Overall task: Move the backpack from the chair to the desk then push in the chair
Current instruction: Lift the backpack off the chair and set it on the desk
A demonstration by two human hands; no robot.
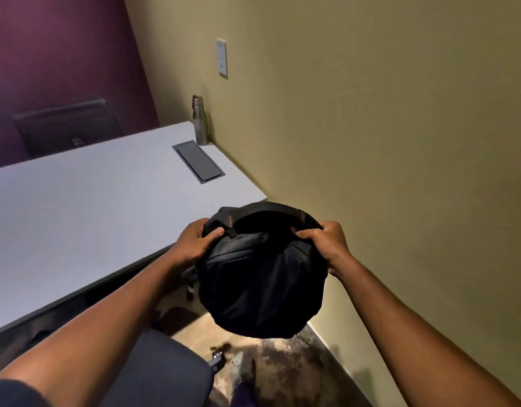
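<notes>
Both hands, left hand (194, 240) and right hand (326, 245), each grip closed on the black backpack (262, 277), held in the air off the chair (162, 368). The bench (86, 207) lies at ten o'clock; next, swing it over and set down.

Backpack (262, 277): black, with thin orange stitching at both ends of its top handle. Desk (86, 207): pale grey-white top, darker grey edge. Panel (199, 162) set into the desk: dark grey, lighter grey frame. Bottle (201, 121) at the desk's far corner: brushed silver. Wall behind the desk: dull yellow-olive; wall at its far end: deep purple. Chair seat (162, 374) below the desk: dark grey. Floor: mottled beige and brown
</notes>
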